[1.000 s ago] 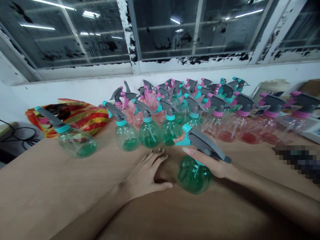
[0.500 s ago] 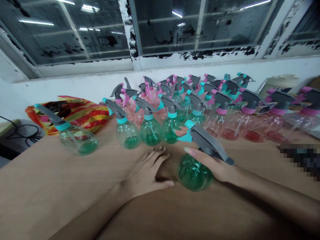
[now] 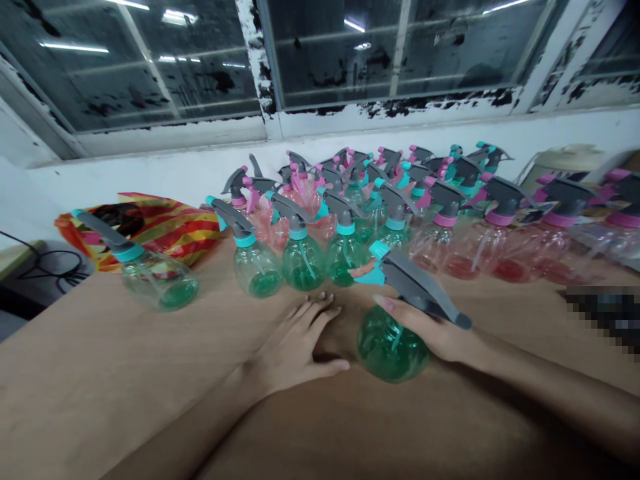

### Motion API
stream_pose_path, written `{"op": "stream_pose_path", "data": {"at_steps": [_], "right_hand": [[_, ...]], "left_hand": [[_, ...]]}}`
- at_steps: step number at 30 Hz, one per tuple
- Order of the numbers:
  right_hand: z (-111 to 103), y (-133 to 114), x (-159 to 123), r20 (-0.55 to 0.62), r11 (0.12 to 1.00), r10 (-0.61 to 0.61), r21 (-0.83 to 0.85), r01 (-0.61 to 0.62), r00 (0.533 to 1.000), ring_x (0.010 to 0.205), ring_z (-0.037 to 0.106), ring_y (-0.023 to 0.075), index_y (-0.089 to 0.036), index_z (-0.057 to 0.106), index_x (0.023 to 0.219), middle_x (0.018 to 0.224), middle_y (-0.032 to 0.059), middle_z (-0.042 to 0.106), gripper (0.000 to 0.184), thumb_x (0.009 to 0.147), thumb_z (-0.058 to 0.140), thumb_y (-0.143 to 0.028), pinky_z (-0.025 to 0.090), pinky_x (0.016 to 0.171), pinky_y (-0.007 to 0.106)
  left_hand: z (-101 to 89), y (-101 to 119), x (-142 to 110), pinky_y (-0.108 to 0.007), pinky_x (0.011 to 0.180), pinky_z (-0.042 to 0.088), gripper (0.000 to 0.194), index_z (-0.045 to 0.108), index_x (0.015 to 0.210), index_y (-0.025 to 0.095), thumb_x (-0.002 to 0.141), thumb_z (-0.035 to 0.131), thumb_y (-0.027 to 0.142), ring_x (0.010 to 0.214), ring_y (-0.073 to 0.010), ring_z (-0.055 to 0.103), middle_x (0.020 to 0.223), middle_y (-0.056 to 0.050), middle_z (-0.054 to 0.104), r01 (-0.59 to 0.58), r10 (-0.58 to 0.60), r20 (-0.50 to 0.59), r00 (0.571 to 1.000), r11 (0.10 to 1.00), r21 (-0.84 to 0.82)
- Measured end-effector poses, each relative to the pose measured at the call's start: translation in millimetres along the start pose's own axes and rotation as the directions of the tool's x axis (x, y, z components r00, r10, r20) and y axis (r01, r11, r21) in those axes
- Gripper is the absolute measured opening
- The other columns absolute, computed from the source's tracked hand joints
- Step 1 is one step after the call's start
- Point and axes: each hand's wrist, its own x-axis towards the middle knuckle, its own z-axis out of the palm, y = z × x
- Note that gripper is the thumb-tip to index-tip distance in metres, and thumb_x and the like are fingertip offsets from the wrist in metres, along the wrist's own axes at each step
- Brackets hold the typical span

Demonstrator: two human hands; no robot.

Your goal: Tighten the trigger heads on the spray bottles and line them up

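Note:
My right hand is wrapped round the neck of a green spray bottle with a grey and turquoise trigger head. That bottle stands near the middle of the wooden table, its nozzle facing away to the left. A fingertip shows behind the trigger; the other fingers are hidden. Flat on the table to the left lies my left hand, fingers spread, touching no bottle. Just beyond its fingertips stand a green spray bottle and similar ones beside it.
Pink spray bottles line the right, with more bottles crowded behind. One green bottle stands apart at the left, in front of a red and yellow plastic bag. A pixelated dark object lies at the right. Black cables hang beyond the left edge.
Almost nothing differs. The view has shifted very slightly; my right hand keeps its hold on the spray bottle and my left hand stays flat on the table.

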Motion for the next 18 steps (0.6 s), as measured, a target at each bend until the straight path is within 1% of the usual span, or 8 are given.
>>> {"op": "stream_pose_path", "data": {"at_steps": [2, 4, 6, 8, 10, 12, 14, 18], "right_hand": [[-2, -2, 0, 0.025, 1.000, -0.013, -0.010, 0.013, 1.000, 0.049, 0.041, 0.0135, -0.028, 0.057, 0.087, 0.061, -0.0040, 0.044, 0.006, 0.083, 0.053, -0.027, 0.040, 0.049, 0.027], [-3, -1, 0, 0.034, 0.999, -0.043, -0.015, 0.044, 0.998, 0.050, 0.042, 0.0139, -0.028, 0.057, 0.087, 0.061, -0.0041, 0.043, 0.007, 0.083, 0.053, -0.024, 0.039, 0.050, 0.028], [-4, 2, 0, 0.040, 0.997, -0.072, 0.009, 0.071, 0.997, 0.055, 0.047, 0.0144, -0.028, 0.057, 0.090, 0.065, -0.0034, 0.048, 0.008, 0.084, 0.054, -0.024, 0.042, 0.055, 0.028], [-3, 6, 0, 0.055, 0.995, -0.089, 0.053, 0.086, 0.995, 0.064, 0.053, 0.0150, -0.027, 0.058, 0.091, 0.074, -0.0017, 0.054, 0.006, 0.087, 0.054, -0.027, 0.044, 0.062, 0.029], [-3, 9, -1, 0.087, 0.993, -0.091, 0.085, 0.084, 0.992, 0.069, 0.056, 0.0151, -0.026, 0.059, 0.090, 0.081, -0.0005, 0.057, 0.007, 0.089, 0.054, -0.031, 0.046, 0.066, 0.029], [-4, 10, -2, 0.101, 0.992, -0.093, 0.094, 0.083, 0.991, 0.068, 0.056, 0.0145, -0.026, 0.059, 0.088, 0.081, -0.0006, 0.058, 0.009, 0.090, 0.053, -0.032, 0.046, 0.067, 0.029], [-6, 8, -2, 0.088, 0.991, -0.103, 0.091, 0.095, 0.991, 0.068, 0.056, 0.0140, -0.026, 0.059, 0.086, 0.079, -0.0010, 0.058, 0.009, 0.090, 0.054, -0.032, 0.046, 0.068, 0.029], [-6, 4, -1, 0.075, 0.994, -0.098, 0.059, 0.094, 0.992, 0.076, 0.061, 0.0162, -0.026, 0.062, 0.090, 0.086, 0.0010, 0.063, 0.010, 0.089, 0.055, -0.032, 0.049, 0.071, 0.030]], "left_hand": [[0.3, 0, 0, -0.053, 0.110, 0.025, 0.081, 0.034, 0.142, 0.020, 0.079, 0.059, 0.064, 0.136, -0.0330, 0.032, 0.147, -0.014, 0.038, -0.005, 0.005, -0.007, 1.000, 1.000, 0.008], [0.2, 1, 0, -0.052, 0.110, 0.025, 0.082, 0.035, 0.142, 0.019, 0.079, 0.059, 0.065, 0.136, -0.0330, 0.031, 0.146, -0.015, 0.038, -0.009, 0.009, -0.002, 1.000, 1.000, 0.026], [0.0, 1, 0, -0.051, 0.111, 0.024, 0.083, 0.034, 0.142, 0.017, 0.079, 0.058, 0.065, 0.137, -0.0322, 0.030, 0.147, -0.015, 0.037, -0.013, 0.012, 0.010, 1.000, 0.999, 0.043], [-0.2, 1, 0, -0.050, 0.112, 0.023, 0.084, 0.033, 0.142, 0.015, 0.080, 0.058, 0.065, 0.138, -0.0314, 0.028, 0.148, -0.015, 0.036, -0.018, 0.017, 0.016, 1.000, 0.999, 0.051], [-0.2, 1, 0, -0.050, 0.112, 0.022, 0.083, 0.033, 0.142, 0.015, 0.081, 0.056, 0.066, 0.138, -0.0309, 0.028, 0.148, -0.015, 0.036, -0.022, 0.021, 0.014, 1.000, 0.998, 0.054], [-0.1, 1, 0, -0.049, 0.112, 0.022, 0.082, 0.035, 0.141, 0.015, 0.081, 0.056, 0.066, 0.138, -0.0306, 0.028, 0.147, -0.015, 0.037, -0.022, 0.021, 0.012, 1.000, 0.998, 0.054], [-0.1, 1, 0, -0.049, 0.112, 0.023, 0.081, 0.035, 0.141, 0.016, 0.081, 0.056, 0.066, 0.138, -0.0305, 0.028, 0.147, -0.015, 0.037, -0.016, 0.016, 0.009, 1.000, 0.999, 0.047], [-1.2, 3, 0, -0.050, 0.112, 0.025, 0.082, 0.033, 0.142, 0.015, 0.081, 0.057, 0.064, 0.138, -0.0308, 0.029, 0.147, -0.015, 0.037, 0.007, -0.007, 0.011, 1.000, 0.999, 0.033]]}}
